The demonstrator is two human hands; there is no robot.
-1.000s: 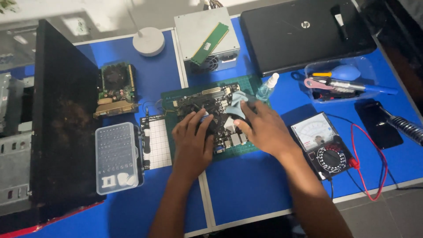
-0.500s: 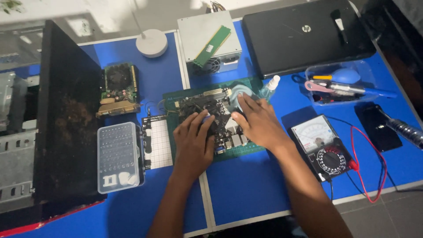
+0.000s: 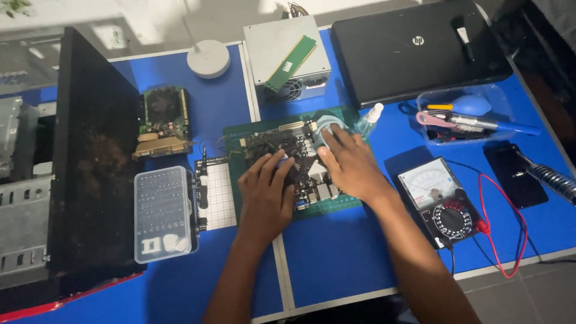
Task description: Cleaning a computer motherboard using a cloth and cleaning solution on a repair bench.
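Note:
A dark computer motherboard (image 3: pixel 282 144) lies on a green cutting mat (image 3: pixel 336 207) in the middle of the blue table. My left hand (image 3: pixel 267 195) rests flat on the board's near left part, fingers spread. My right hand (image 3: pixel 351 165) presses a light blue cloth (image 3: pixel 327 124) onto the board's far right corner. A small clear spray bottle (image 3: pixel 367 120) with a white cap stands just beyond the cloth.
A black computer case (image 3: pixel 90 156) stands at the left. Beside it lie a graphics card (image 3: pixel 163 120) and a clear bit box (image 3: pixel 163 213). A power supply (image 3: pixel 285 51) with a green memory stick, a closed black laptop (image 3: pixel 414 51), a tool tray (image 3: pixel 462 114), a multimeter (image 3: pixel 441 201) and a phone (image 3: pixel 516 175) sit behind and right.
My right hand has slid with the cloth away from me, toward the board's far right corner. My left hand has stayed on the board.

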